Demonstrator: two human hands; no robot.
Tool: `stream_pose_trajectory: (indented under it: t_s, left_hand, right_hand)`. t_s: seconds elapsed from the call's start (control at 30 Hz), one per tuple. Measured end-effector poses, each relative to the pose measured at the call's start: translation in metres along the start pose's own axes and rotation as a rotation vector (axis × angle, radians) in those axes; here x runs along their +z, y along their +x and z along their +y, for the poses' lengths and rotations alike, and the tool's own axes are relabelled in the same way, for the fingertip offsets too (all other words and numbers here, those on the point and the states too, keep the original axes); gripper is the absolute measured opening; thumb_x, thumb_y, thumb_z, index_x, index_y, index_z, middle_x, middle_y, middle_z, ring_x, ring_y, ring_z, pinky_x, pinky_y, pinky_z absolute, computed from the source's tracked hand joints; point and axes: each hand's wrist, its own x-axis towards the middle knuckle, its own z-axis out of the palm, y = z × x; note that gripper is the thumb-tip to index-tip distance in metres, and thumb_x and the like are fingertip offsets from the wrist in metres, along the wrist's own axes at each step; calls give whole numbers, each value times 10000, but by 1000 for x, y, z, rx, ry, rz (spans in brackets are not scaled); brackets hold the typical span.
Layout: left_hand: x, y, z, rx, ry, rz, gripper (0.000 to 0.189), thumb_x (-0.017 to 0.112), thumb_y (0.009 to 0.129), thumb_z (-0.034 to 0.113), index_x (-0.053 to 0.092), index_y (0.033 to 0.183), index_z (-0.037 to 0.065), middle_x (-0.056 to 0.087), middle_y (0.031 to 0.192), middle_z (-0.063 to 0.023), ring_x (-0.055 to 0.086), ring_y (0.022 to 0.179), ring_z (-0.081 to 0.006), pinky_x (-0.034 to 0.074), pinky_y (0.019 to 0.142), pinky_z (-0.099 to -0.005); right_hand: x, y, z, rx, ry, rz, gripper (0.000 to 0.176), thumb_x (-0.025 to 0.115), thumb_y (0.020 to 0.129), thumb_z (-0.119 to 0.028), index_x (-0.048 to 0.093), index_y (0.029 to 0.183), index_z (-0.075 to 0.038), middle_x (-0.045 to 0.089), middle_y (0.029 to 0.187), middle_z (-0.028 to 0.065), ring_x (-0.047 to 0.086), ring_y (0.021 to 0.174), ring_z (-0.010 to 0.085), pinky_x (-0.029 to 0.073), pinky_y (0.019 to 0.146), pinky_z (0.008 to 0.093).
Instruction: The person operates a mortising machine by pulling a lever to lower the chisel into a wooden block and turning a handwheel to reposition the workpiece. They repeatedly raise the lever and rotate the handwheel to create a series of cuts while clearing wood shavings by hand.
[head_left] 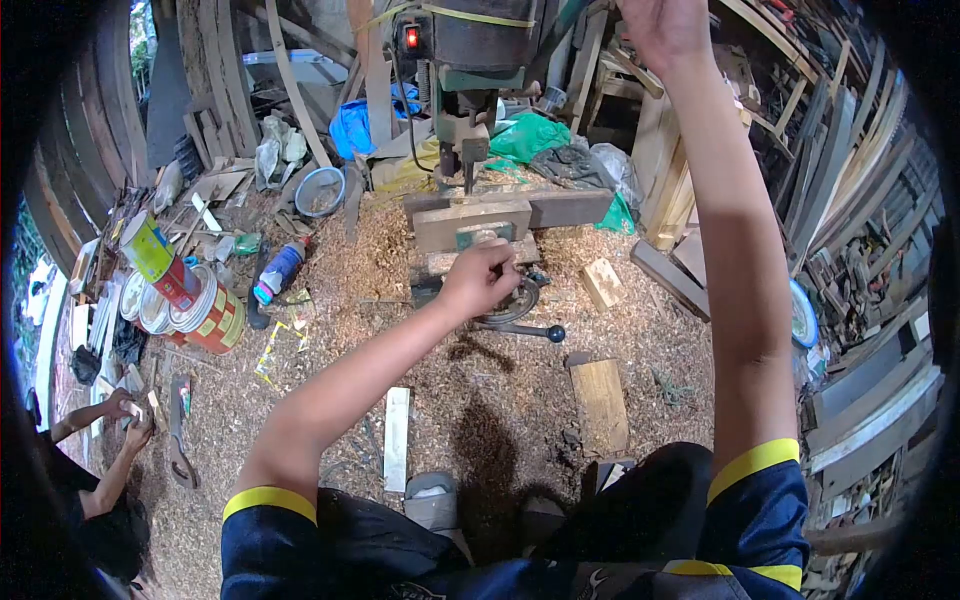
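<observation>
In the head view, my left hand (484, 276) is closed, its curled fingers against the front of a vise; what they grip, if anything, is hidden. Beside it sits the green metal jaw (468, 238), in front of a wooden block (440, 230). A drill press (475, 50) stands above, with its bit (468, 178) pointing down over the wood. Behind the block runs a longer dark wooden board (570, 209). Below my left hand, a handle with a black knob (555, 333) sticks out. My right hand (668, 38) is raised beside the machine; its fingers leave the frame.
Wood shavings cover the ground. A wood block (601, 284) and a plank piece (600, 405) lie to the right, a pale strip (397, 440) near my feet. Paint buckets (215, 315), a spray can (280, 272) and a handsaw (181, 430) are left, near another person's hands (135, 420).
</observation>
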Motion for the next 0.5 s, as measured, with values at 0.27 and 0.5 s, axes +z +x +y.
stream_pose_trajectory:
  t_s: [0.27, 0.5]
  left_hand:
    - [0, 1, -2, -56, -22, -37, 171, 669, 807, 107, 551, 780, -13, 560, 770, -174, 585, 752, -395, 463, 678, -459]
    - [-1, 3, 7, -37, 11, -13, 164, 653, 817, 103, 544, 785, -15, 558, 788, -178, 586, 767, -398, 468, 686, -460]
  right_hand:
    - [-72, -197, 99, 344, -717, -18, 536, 438, 1089, -508, 631, 1169, -15, 676, 1081, 124, 631, 1020, 263, 468, 973, 397]
    - [-93, -412, 107, 897, -1020, -488, 504, 435, 1090, -474, 529, 1292, -22, 691, 1087, 257, 676, 1026, 419, 514, 936, 499]
